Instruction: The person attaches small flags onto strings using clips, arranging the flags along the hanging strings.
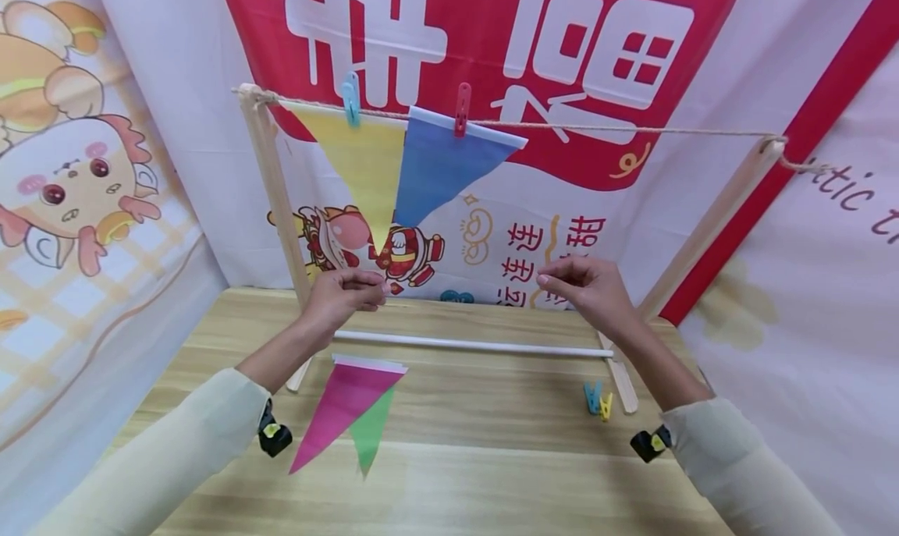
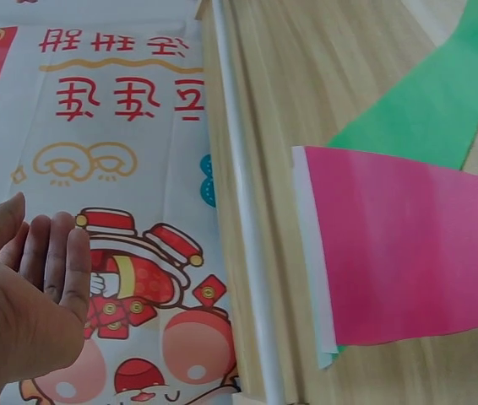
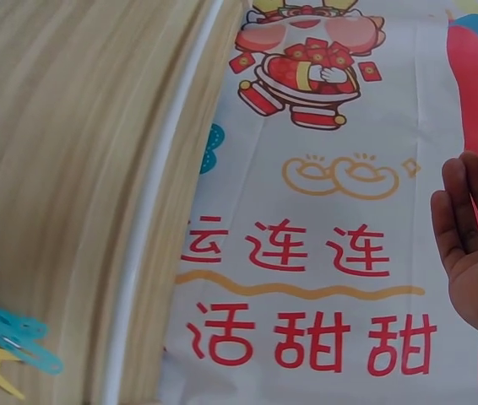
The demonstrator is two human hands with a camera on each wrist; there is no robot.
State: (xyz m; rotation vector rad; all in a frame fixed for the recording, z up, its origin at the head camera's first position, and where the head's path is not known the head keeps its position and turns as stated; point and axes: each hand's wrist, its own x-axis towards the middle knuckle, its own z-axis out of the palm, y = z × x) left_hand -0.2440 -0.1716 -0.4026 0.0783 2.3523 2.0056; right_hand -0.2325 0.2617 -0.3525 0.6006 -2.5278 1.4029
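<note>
Booth with printed cloth walls

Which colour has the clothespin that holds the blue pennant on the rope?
Red; this clothespin shows best in the head view.

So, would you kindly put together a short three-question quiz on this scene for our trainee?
1. Which clothespin clips the blue triangular pennant to the beige twine string?
2. True or false: the green triangular pennant lies on top of the pink triangular pennant on the pale wooden tabletop.
3. Which fits the person's bare left hand and bare right hand? A) Both hold a pennant. B) Both look empty. C) Both press on the tabletop.

Key: 1. The red plastic clothespin. 2. False; the pink one partly covers the green. 3. B.
</note>
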